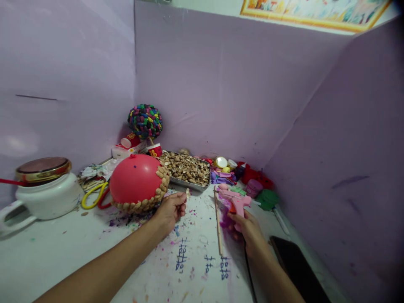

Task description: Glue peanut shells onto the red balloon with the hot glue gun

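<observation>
A red balloon [135, 179] lies on the white table [63, 252], its lower and right sides covered with rows of pale nut shells [160, 185]. My left hand [170, 209] rests just right of the balloon, fingers pinched on a single small shell [188, 193]. My right hand [248, 227] is wrapped round the handle of a pink glue gun [235, 201], its nozzle pointing left towards the pinched shell. A thin wooden stick [218, 223] lies on the table between the two hands.
A metal tray [189, 183] full of shells stands behind the balloon. A ball of coloured shells [145, 121] on a red cup, a white pot with gold lid [44, 189], loose balloons [222, 176], small jars and a dark phone [296, 265] surround the spot. Purple walls close in.
</observation>
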A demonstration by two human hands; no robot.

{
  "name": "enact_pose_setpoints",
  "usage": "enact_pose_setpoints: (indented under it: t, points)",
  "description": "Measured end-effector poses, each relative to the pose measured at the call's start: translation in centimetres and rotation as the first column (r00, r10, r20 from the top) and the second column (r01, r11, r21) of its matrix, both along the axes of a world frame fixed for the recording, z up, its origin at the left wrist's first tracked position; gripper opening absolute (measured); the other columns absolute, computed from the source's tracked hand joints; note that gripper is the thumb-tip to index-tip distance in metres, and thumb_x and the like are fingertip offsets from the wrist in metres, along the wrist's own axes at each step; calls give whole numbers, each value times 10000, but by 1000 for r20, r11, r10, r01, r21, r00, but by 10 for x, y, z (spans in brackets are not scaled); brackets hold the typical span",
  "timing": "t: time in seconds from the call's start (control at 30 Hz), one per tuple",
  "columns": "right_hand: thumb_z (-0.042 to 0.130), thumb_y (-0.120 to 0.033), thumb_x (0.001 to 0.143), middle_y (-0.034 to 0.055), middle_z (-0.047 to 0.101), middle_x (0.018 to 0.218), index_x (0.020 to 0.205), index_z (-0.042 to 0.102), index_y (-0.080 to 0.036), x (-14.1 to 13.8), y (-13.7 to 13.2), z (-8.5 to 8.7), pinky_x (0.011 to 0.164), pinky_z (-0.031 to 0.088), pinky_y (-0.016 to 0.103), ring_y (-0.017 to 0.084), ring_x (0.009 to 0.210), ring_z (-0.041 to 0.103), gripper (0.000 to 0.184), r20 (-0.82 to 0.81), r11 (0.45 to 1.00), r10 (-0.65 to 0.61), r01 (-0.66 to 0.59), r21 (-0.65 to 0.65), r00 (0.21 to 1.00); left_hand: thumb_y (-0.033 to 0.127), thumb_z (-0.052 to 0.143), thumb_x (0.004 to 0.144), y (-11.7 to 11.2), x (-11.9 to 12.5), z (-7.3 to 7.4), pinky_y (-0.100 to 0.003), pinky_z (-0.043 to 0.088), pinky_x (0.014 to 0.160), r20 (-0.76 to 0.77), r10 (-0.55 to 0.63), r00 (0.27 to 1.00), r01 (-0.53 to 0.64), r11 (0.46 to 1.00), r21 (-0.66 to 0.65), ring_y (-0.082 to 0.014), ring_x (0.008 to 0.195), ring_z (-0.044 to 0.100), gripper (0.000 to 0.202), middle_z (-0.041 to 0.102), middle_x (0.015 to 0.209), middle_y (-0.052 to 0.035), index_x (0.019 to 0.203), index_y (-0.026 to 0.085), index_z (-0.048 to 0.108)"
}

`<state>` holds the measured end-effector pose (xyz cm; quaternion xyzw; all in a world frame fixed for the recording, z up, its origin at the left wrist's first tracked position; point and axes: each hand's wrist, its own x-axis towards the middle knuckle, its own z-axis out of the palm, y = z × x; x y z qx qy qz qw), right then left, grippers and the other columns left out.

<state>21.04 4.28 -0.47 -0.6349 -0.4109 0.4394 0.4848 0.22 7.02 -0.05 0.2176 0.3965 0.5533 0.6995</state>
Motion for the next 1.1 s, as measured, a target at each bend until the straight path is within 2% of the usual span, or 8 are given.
enact_pose_setpoints:
  t: [0.37, 0.5, 0.63, 0.67, 0.73, 0.83, 0.97, 1.1]
  points:
    - [564, -459, 639, 2, 525, 407, 483, 529, -229, 25, 7, -2, 457, 280, 283, 199, 465, 498, 281, 537, 999, 16, 12, -49, 844, 102, 615, 635, -7, 2, 6, -150, 271, 358, -32, -63, 998, 65, 995, 72, -38, 379, 398, 76, 448, 502, 45, 610, 125, 547]
    - [516, -526, 664, 86, 626, 534, 572, 618, -219, 29, 4, 7, 542, 331, 347, 317, 640, 579, 336, 678, 993, 68, 17, -118, 732, 157, 650, 618, -20, 4, 27, -177, 274, 386, -78, -140, 987, 150, 977, 150, -55, 393, 395, 90, 449, 473, 29, 593, 115, 574]
    - [462, -497, 711, 186, 654, 939, 895, 670, -157, 23, -4, 23, 706, 375, 447, 396, 921, 542, 439, 887, 999, -36, -1, 42, 460, 224, 663, 633, -32, -5, 67, -182, 278, 411, -96, -198, 976, 217, 936, 276, -56, 418, 377, 127, 441, 479, 25, 626, 115, 598]
    - [465, -494, 714, 187, 644, 971, 913, 662, -144, 19, -6, 27, 749, 378, 451, 383, 942, 536, 448, 861, 992, -84, -41, 121, 501, 226, 662, 636, -34, -10, 80, -181, 271, 409, -90, -194, 977, 212, 926, 313, -53, 422, 370, 128, 442, 488, 23, 627, 115, 598]
    - [506, -520, 693, 161, 647, 972, 908, 647, -149, 5, -8, 33, 795, 397, 430, 341, 940, 549, 452, 678, 978, -61, -91, 187, 733, 203, 652, 641, -38, -25, 106, -179, 272, 409, -89, -153, 984, 175, 911, 374, -59, 435, 380, 105, 452, 499, 14, 620, 119, 592]
    - [616, -531, 622, 121, 625, 1058, 947, 615, -186, -25, -10, 39, 782, 446, 393, 302, 976, 557, 474, 130, 988, 132, -141, 57, 983, 158, 626, 659, -37, -56, 137, -169, 288, 405, -72, 85, 994, -34, 848, 529, -62, 454, 407, 61, 486, 546, 2, 624, 119, 594]
    - [648, -477, 659, 127, 549, 1144, 1028, 548, -204, -72, -7, 37, 693, 499, 347, 258, 995, 563, 470, -403, 949, 262, -310, -58, 877, 122, 566, 695, -19, -100, 148, -160, 325, 406, -62, 378, 924, -280, 777, 564, -58, 449, 420, 55, 496, 555, 4, 650, 117, 596]
    - [766, -367, 565, 120, 480, 1217, 1117, 472, -218, -114, 0, 30, 667, 497, 312, 245, 1018, 544, 642, -447, 918, 359, -397, 10, 819, 110, 579, 637, 11, -132, 129, -144, 336, 388, -109, 534, 838, -443, 783, 437, -43, 421, 432, 32, 531, 552, 21, 665, 124, 585]
